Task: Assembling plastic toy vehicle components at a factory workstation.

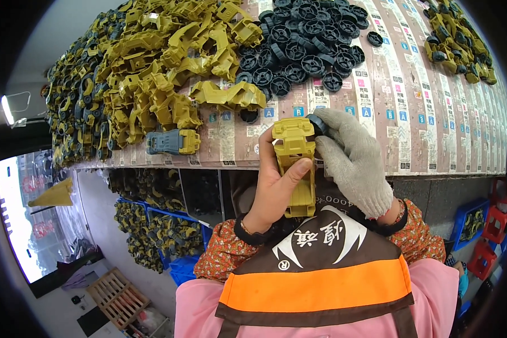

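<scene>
My bare left hand (279, 188) is closed round a yellow plastic toy vehicle body (294, 147), held upright in front of my apron at the table's near edge. My right hand (352, 158), in a grey knit glove, pinches a dark toy wheel (318, 124) against the upper right side of that body. The glove partly hides the wheel, so I cannot tell whether it is seated. Left of my hands, a yellow and grey toy vehicle (173, 142) lies on the table. Beyond them lies a loose yellow body part (228, 94).
A pile of dark wheels (307, 42) lies at the far middle of the table (434, 135). Yellow bodies (169, 56) are heaped at left, beside vehicles with wheels (79, 107). Another heap (459, 42) lies far right. Blue crates (183, 267) and red stools (483, 256) stand below.
</scene>
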Motion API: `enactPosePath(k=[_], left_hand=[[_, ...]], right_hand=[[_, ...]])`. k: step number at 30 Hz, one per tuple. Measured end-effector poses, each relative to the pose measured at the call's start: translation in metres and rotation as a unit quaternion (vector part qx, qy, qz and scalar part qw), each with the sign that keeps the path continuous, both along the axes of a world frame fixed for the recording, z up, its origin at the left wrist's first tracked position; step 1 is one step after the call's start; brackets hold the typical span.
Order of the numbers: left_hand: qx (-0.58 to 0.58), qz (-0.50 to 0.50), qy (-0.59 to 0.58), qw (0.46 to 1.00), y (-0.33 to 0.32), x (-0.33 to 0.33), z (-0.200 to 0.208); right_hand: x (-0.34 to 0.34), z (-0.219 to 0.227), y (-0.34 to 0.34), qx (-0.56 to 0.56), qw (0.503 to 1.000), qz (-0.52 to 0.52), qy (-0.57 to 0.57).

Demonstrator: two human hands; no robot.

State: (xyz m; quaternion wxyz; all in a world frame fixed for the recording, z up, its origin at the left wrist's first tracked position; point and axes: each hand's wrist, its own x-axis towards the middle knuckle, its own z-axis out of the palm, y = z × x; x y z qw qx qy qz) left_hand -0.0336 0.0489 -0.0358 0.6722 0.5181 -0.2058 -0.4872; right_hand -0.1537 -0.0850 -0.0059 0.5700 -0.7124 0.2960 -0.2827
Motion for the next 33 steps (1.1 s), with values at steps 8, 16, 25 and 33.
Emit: enactPosePath(k=[8, 16, 25, 33], left_hand=[[-0.014, -0.008, -0.036, 0.999, -0.003, -0.001, -0.001], [0.002, -0.060, -0.199, 0.978, -0.002, 0.003, -0.005], [0.001, -0.078, -0.205, 0.976, -0.006, 0.006, -0.010], [0.006, -0.083, -0.199, 0.976, -0.007, 0.008, -0.016]], right_hand=[[-0.002, -0.006, 0.003, -0.028, 1.000, -0.009, -0.001], [-0.008, 0.003, -0.002, -0.178, 0.980, 0.048, 0.078], [-0.007, 0.005, -0.008, -0.127, 0.981, 0.074, 0.124], [-0.001, 0.006, -0.017, -0.175, 0.971, 0.083, 0.142]])
